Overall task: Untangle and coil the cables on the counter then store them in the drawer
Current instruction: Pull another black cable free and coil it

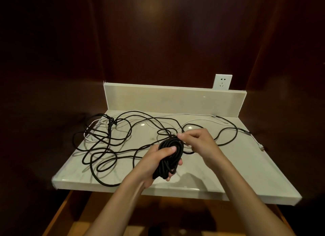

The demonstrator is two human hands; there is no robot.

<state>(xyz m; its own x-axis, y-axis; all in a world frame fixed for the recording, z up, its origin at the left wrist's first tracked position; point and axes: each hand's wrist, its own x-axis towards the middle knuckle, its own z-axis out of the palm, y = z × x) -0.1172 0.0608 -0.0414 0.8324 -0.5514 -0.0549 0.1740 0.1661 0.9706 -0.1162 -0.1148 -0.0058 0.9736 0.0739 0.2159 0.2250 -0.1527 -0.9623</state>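
Coiling is the step in hand, and it looks roughly half done: much black cable [109, 147] still sprawls in loose, crossing loops over the left half of the counter [228, 169], with a knotted clump near the back left corner and several loops hanging out past the left edge. A white cable [190, 114] threads through that same clump and runs along the back toward the right. Toward the middle, the left hand [154, 163] has its fingers and thumb wrapped round a bundle of black coil [171, 153], held just above the counter's front part. Beside it, the right hand [197, 140] pinches a strand at the top of the coil, fingers curled, apparently laying on another turn. The next move, as I judge it, calls for drawing slack from the left sprawl without tightening the knot, which will likely need teasing open where black and white cross. Further right, the black cable arcs out to a connector at the right edge, and a white plug end [261, 148] dangles just over that side; both could slip off if tugged. A low backsplash [175, 102] closes the rear, with a wall socket [222, 82] above it. In front and below, the wooden drawer [77, 209] appears open, leaving room straight down for storing.
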